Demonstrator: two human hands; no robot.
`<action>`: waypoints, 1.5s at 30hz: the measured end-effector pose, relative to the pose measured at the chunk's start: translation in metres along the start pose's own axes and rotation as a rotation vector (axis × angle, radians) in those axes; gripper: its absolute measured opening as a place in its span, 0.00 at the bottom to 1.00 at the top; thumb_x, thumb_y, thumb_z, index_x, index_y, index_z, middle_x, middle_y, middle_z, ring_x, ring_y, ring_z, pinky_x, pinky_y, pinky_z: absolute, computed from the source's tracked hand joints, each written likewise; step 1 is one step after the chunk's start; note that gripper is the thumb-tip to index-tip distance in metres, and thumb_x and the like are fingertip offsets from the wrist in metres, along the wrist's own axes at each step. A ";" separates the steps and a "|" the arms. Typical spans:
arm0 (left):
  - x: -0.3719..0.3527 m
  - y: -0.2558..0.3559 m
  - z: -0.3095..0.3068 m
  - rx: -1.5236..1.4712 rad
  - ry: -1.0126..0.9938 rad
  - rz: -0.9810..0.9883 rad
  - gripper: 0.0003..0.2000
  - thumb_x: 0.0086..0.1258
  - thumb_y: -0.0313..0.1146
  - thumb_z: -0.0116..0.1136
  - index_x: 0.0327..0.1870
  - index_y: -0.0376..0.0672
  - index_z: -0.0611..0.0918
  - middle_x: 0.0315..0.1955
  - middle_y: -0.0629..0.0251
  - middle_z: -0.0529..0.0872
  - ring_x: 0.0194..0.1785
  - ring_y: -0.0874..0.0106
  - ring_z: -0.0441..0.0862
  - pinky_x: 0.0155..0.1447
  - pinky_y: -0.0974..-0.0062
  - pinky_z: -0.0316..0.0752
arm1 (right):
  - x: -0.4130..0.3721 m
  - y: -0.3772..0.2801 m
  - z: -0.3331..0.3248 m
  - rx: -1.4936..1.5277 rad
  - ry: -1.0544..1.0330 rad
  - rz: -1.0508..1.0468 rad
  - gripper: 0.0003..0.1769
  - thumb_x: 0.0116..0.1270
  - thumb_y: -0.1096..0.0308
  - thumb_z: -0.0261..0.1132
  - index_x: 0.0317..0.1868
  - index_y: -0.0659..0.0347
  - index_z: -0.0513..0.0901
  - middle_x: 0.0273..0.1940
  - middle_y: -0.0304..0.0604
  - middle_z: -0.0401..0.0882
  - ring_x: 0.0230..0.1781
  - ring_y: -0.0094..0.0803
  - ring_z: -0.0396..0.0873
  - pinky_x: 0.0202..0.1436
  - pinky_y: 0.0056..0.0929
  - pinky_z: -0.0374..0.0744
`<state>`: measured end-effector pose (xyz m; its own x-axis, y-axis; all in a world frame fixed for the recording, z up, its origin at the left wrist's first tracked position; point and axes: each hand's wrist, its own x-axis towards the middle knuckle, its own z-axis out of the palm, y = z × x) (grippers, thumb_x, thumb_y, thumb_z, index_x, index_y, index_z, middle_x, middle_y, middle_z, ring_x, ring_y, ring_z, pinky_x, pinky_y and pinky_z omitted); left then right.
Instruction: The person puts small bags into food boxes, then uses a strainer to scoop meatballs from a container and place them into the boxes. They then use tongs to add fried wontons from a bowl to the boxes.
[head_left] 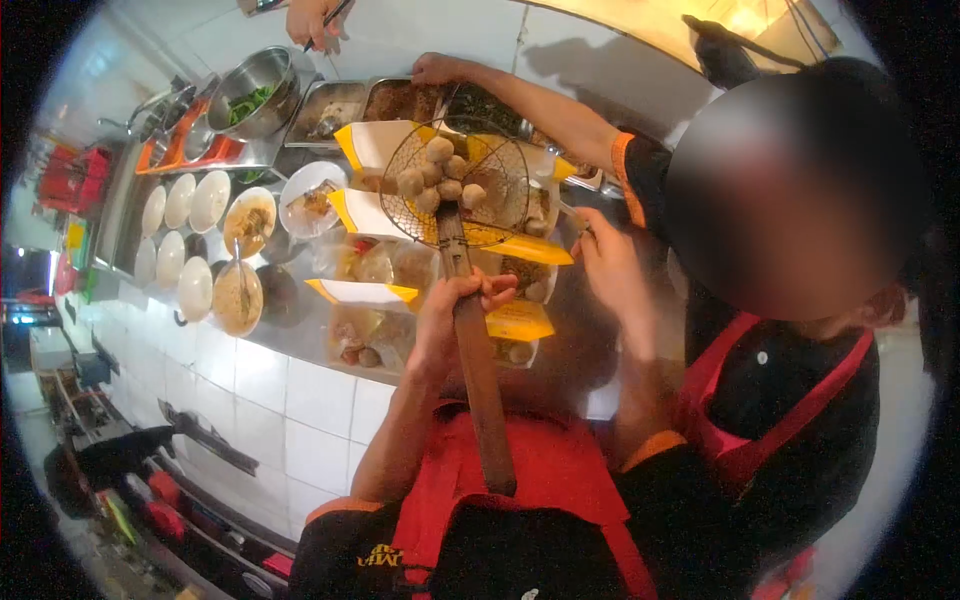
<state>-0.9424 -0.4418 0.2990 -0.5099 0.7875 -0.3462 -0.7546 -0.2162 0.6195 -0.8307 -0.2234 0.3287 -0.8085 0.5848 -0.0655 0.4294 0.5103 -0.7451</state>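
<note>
My left hand [455,310] is closed round the long, flat handle of a wire skimmer [487,390]. Several round meatballs [440,180] lie in its mesh basket, which is above a group of yellow-and-white paper boxes [375,145]. To the right of the skimmer, my right hand [605,255] grips a thin metal utensil [570,212]; its working end is hard to make out. Food in clear plastic shows between the flaps of the boxes, some of it round pieces. The skimmer hides part of the boxes behind it.
A co-worker [780,400] stands at the right, one hand [440,70] at the steel food trays [325,105]. Another person's hand [315,22] holds a pen at the top. White bowls [210,202] and a steel bowl of greens [255,95] stand at the left.
</note>
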 end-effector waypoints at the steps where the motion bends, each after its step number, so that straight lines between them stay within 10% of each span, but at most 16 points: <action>1: -0.003 0.003 -0.001 0.019 -0.010 -0.009 0.14 0.70 0.34 0.46 0.26 0.35 0.75 0.43 0.45 0.82 0.63 0.51 0.77 0.73 0.54 0.67 | -0.004 -0.010 0.000 0.013 0.018 0.008 0.21 0.68 0.75 0.55 0.62 0.62 0.74 0.42 0.61 0.83 0.42 0.57 0.83 0.46 0.48 0.80; 3: -0.010 0.009 -0.002 -0.002 -0.025 -0.056 0.14 0.70 0.35 0.46 0.26 0.36 0.75 0.39 0.46 0.83 0.61 0.52 0.78 0.74 0.54 0.66 | -0.007 -0.034 0.004 -0.316 0.236 -0.422 0.23 0.66 0.76 0.55 0.62 0.61 0.73 0.44 0.58 0.83 0.41 0.55 0.83 0.44 0.48 0.80; 16: -0.033 0.090 -0.069 0.033 -0.395 -0.287 0.11 0.68 0.31 0.53 0.34 0.28 0.80 0.38 0.48 0.84 0.55 0.55 0.82 0.72 0.54 0.69 | -0.001 -0.158 0.098 -0.880 0.131 -0.036 0.21 0.71 0.52 0.60 0.52 0.60 0.74 0.42 0.54 0.81 0.37 0.53 0.84 0.38 0.50 0.82; 30: -0.048 0.161 -0.125 0.172 -0.392 -0.283 0.11 0.68 0.34 0.52 0.35 0.34 0.80 0.36 0.55 0.85 0.50 0.63 0.83 0.55 0.71 0.73 | -0.032 -0.204 0.105 -0.358 0.212 0.097 0.23 0.71 0.51 0.61 0.50 0.65 0.76 0.34 0.61 0.83 0.36 0.57 0.83 0.40 0.52 0.79; 35: -0.044 0.200 -0.145 -0.064 -0.260 -0.176 0.10 0.61 0.33 0.56 0.26 0.35 0.76 0.26 0.56 0.78 0.44 0.56 0.81 0.69 0.33 0.64 | -0.025 -0.177 0.118 -0.151 0.143 0.143 0.24 0.70 0.50 0.60 0.51 0.66 0.78 0.35 0.61 0.83 0.38 0.59 0.83 0.43 0.52 0.79; 45: -0.047 0.232 -0.176 -0.012 -0.226 -0.106 0.09 0.60 0.31 0.55 0.24 0.35 0.76 0.19 0.61 0.73 0.38 0.59 0.78 0.62 0.48 0.75 | -0.012 -0.159 0.180 -0.601 -0.685 0.234 0.23 0.68 0.51 0.57 0.45 0.67 0.82 0.39 0.60 0.85 0.43 0.56 0.84 0.50 0.50 0.80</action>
<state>-1.1660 -0.6308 0.3350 -0.3235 0.9150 -0.2412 -0.8045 -0.1317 0.5792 -0.9614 -0.4251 0.3290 -0.6539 0.3128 -0.6889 0.5923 0.7781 -0.2089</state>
